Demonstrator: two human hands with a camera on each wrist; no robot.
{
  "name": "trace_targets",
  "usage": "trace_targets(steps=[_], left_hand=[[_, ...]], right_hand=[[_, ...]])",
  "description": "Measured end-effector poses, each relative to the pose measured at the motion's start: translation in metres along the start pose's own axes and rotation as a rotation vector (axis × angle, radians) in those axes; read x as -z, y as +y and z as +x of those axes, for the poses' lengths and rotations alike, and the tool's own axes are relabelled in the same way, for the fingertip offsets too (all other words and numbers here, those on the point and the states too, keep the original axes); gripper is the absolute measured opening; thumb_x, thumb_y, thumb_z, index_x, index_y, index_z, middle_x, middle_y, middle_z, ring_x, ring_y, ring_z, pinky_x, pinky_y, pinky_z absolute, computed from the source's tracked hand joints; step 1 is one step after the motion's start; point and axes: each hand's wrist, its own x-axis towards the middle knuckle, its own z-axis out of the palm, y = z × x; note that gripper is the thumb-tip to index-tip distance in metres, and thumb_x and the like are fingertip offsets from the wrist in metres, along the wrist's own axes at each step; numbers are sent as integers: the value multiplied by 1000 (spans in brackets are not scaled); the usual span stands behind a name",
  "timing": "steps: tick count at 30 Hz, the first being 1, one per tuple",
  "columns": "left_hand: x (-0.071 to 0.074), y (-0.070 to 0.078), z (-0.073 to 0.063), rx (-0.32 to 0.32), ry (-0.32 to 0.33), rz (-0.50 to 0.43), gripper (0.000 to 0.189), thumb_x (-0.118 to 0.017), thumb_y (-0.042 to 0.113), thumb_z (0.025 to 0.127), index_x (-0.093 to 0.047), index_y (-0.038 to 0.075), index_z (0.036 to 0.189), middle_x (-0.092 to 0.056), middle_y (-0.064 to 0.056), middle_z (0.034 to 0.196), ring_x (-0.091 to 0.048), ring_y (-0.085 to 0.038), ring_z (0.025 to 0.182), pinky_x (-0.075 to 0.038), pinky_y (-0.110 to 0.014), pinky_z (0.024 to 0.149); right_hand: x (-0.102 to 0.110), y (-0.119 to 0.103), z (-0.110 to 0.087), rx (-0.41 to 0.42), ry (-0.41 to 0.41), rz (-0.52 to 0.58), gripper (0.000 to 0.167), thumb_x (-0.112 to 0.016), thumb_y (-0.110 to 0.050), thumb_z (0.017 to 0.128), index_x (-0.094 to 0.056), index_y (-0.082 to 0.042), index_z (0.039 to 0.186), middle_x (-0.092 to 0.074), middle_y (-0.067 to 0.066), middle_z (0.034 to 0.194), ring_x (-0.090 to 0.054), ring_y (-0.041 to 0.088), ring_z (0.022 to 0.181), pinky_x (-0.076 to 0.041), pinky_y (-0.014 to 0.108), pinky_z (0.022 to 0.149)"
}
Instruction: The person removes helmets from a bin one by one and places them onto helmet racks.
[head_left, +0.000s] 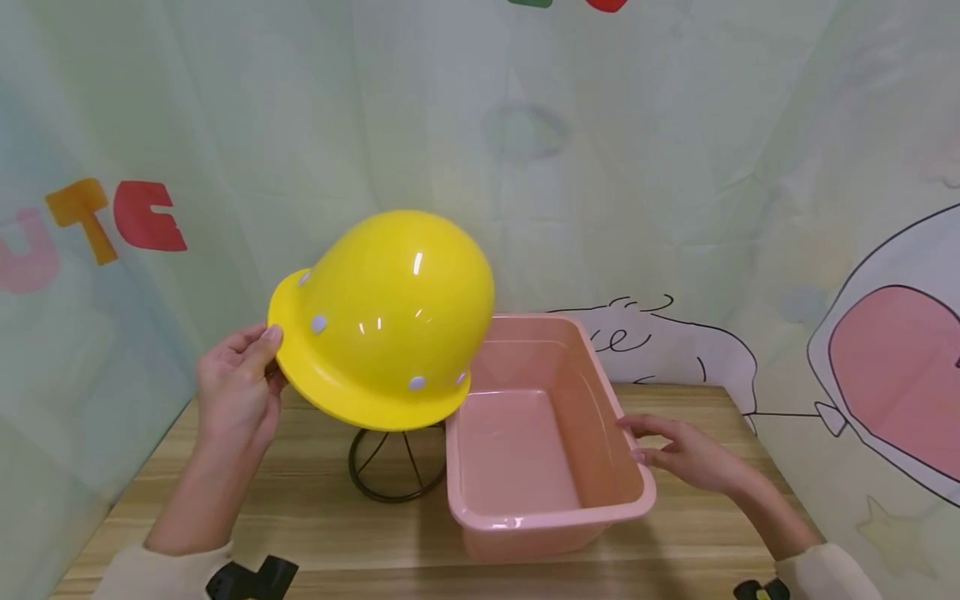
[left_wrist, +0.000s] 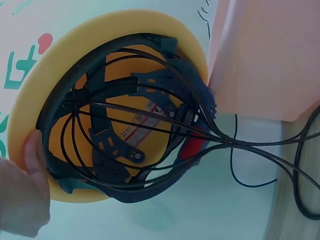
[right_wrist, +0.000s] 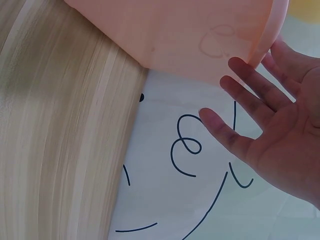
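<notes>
My left hand (head_left: 238, 387) pinches the brim of a yellow hard hat (head_left: 405, 308), thumb on top. The hat is tilted over a black wire stand, whose round base (head_left: 396, 502) shows below it on the table. From underneath, in the left wrist view, the stand's curved wires (left_wrist: 150, 111) reach up inside the hat, in front of its dark harness (left_wrist: 102, 135) and a red part (left_wrist: 192, 147). At the right, a pink plastic basin (head_left: 551, 523) has my right hand (head_left: 686, 454) at its rim. Thumb and forefinger touch the rim; the other fingers stretch loosely below it outside.
The basin stands right beside the wire stand, and the hat's edge overlaps its left rim in the head view. Both are on a wood-grain table (head_left: 315, 533). A printed curtain (head_left: 637, 208) hangs behind and at both sides.
</notes>
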Motion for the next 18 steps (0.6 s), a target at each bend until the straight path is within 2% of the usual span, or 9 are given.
trace_targets(steps=[7,18], left_hand=[[8,-4,-2,-3,-19,-18,27,-69,15,80,-59,0,100,-61,-9,96,-61,-16,76,-52,-22,70],[16,-9,-3,-1,-36,-33,21,-65,11,83,-59,0,98,-60,-10,93,-58,-15,72,-52,-20,66]], right_hand=[[0,0,-1,-4,-4,4,45,-60,-22,89,-49,0,126,-57,15,117,-52,25,106,-51,34,79],[1,1,-1,-6,-9,6,45,-60,-22,89,-49,-1,127,-56,15,118,-51,27,107,-51,34,79]])
